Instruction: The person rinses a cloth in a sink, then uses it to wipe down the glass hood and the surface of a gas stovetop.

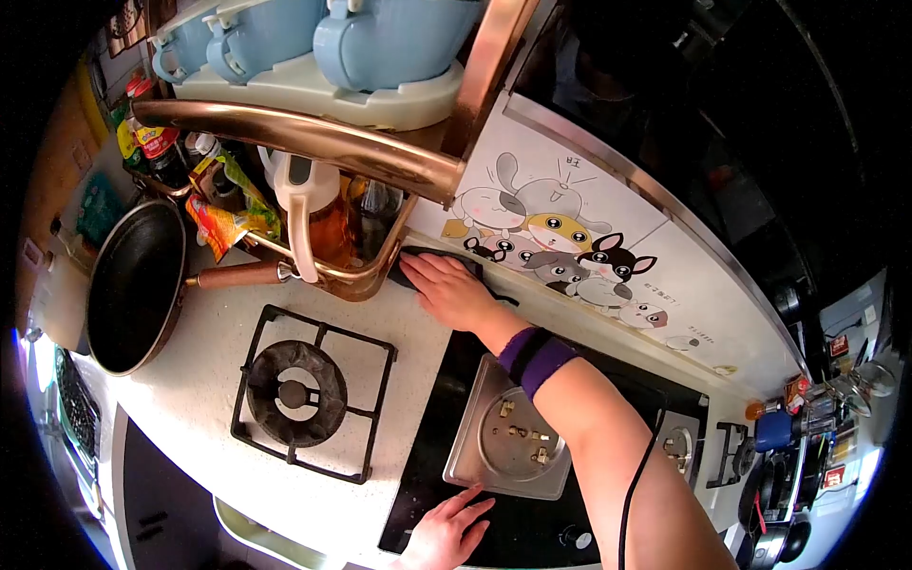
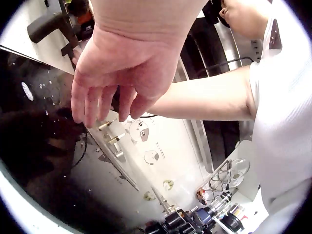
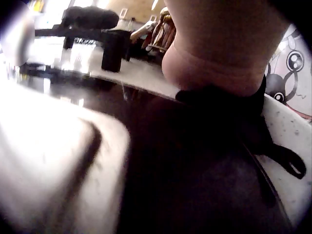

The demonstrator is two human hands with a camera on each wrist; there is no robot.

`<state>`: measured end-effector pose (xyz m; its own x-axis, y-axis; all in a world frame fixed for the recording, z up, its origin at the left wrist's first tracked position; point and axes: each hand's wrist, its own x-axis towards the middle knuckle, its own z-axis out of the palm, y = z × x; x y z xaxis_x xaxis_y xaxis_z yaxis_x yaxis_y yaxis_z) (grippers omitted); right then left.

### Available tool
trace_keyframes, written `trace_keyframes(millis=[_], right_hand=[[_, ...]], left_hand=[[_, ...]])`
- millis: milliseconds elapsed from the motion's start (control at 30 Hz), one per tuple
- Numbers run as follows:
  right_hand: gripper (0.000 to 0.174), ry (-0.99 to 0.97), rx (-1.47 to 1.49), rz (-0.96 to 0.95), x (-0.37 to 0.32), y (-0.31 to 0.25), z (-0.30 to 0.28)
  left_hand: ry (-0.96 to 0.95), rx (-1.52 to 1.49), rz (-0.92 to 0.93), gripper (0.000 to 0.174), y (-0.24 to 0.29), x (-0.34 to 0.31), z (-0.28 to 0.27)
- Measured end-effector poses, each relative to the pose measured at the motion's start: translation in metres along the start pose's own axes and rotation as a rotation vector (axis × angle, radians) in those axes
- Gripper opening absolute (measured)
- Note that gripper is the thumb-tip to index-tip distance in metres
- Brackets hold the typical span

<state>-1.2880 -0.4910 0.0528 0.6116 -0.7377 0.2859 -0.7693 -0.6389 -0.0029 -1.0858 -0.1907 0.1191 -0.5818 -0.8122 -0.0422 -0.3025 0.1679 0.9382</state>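
Note:
My right hand (image 1: 446, 285), with a purple band on the wrist, lies over a dark cloth (image 1: 439, 255) against the back of the counter. Its fingers are laid out along the cloth, pressing down on it. In the right wrist view the dark cloth's hanging loop (image 3: 291, 161) sticks out beside the wrist; the fingers are hidden there. My left hand (image 1: 446, 532) is beside the front edge of the square metal burner tray (image 1: 465, 442) on the black glass hob (image 1: 418, 503). In the left wrist view its loosely bent fingers (image 2: 92, 105) hold nothing.
A pan support (image 1: 372, 410) with a burner ring lies on the white counter. A frying pan (image 1: 138, 285) leans by a copper-coloured rack (image 1: 356, 285) holding a glass jug (image 1: 328, 223) and bottles. Blue cups (image 1: 385, 47) stand above. A cartoon panel (image 1: 570, 228) lines the wall.

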Motion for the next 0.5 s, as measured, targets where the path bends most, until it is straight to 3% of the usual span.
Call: trace_keyframes(millis=[167,267,367,500], right_hand=[[0.050,-0.051,0.132,0.187,-0.005,-0.007,-0.011],[0.047,-0.112,0.158,0.310,-0.038,-0.001,-0.033],[0.046,-0.088,0.066,0.303,-0.040,-0.010,-0.031],[0.046,0.048,0.018,0.189,0.006,-0.019,-0.002]], left_hand=[[-0.110,0.026,0.020,0.034,-0.001,0.014,0.009],[-0.009,-0.017,0.084,0.032,-0.005,0.022,0.001],[0.070,-0.002,0.048,0.032,-0.007,0.025,-0.017],[0.124,0.008,0.047,0.032,-0.012,0.026,-0.024]])
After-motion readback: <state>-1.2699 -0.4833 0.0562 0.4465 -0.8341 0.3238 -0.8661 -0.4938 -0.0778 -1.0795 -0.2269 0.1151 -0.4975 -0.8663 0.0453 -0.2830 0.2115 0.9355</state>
